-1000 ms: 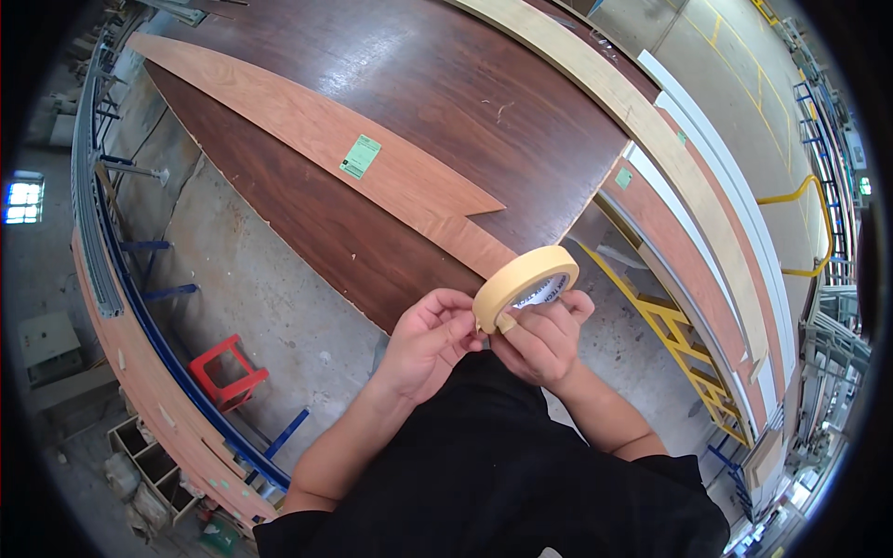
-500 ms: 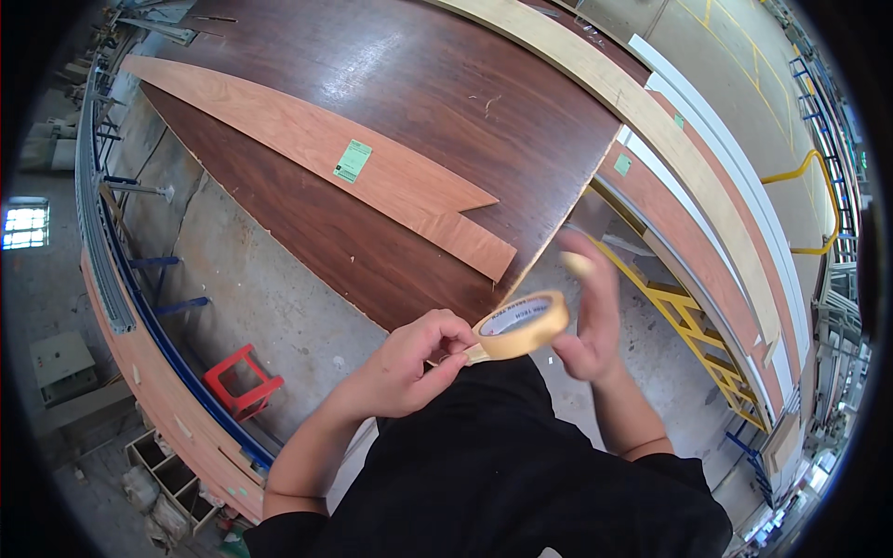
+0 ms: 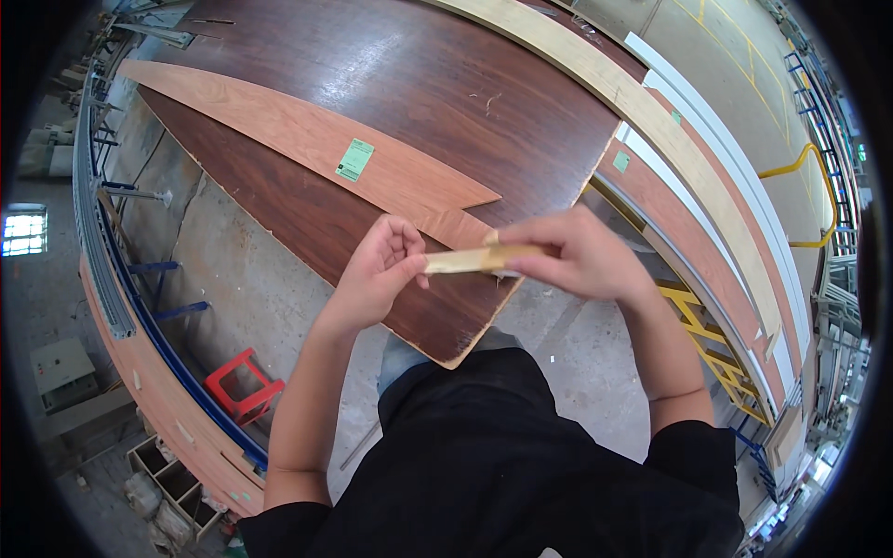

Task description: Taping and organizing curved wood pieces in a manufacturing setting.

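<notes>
My left hand (image 3: 383, 270) is closed, its thumb and fingertips pinching the loose end of a pale yellow tape strip (image 3: 458, 261). The strip stretches across to a roll of masking tape (image 3: 517, 255), seen nearly edge-on. My right hand (image 3: 584, 251) grips that roll from its right side, covering much of it. Both hands are raised over the near corner of a dark wood-grain panel (image 3: 423, 325). Just beyond them lies a thin reddish wooden board (image 3: 279, 130) with a notched end and a green label (image 3: 354, 160). The strip and hands hide part of the board's near end.
Long wooden and white boards (image 3: 688, 158) lie along the right over a yellow frame (image 3: 702, 344). On the floor at left stands a red plastic stool (image 3: 244, 386), beside a blue rack (image 3: 177, 372) carrying long boards. A yellow rail (image 3: 819, 195) curves at far right.
Both hands have risen forward over the panel corner. My right hand, formerly apart from the roll and blurred, now grips it. My left hand still pinches the tape end.
</notes>
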